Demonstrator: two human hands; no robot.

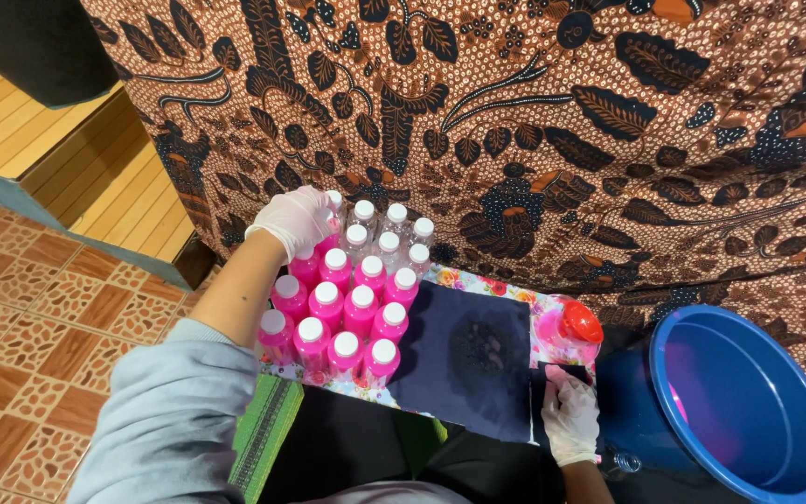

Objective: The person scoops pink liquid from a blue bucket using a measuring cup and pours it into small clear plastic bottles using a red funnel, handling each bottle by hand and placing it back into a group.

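The person's left hand (296, 219), in a thin white glove, is curled down over a small bottle at the far left corner of a cluster of small plastic bottles with white caps (352, 299); the fingers wrap it, though the bottle itself is mostly hidden under the glove. In that cluster the near rows are filled with bright pink liquid (328, 327), while the far bottles, just beside the left hand, look clear and empty (394, 229). The cluster stands on a flowery, colourful mat (478, 283), touching the left edge of a dark navy cloth (464, 359) spread over it.

The right hand (571, 420), also gloved in white, lies at the cloth's right edge, fingers loosely bent and pressing on a dark flat piece there; whether it grips anything cannot be told. Just beyond it stands a clear jug of pink liquid with a red lid (569, 331). To the right of the jug sits a round blue plastic basin (739, 401).
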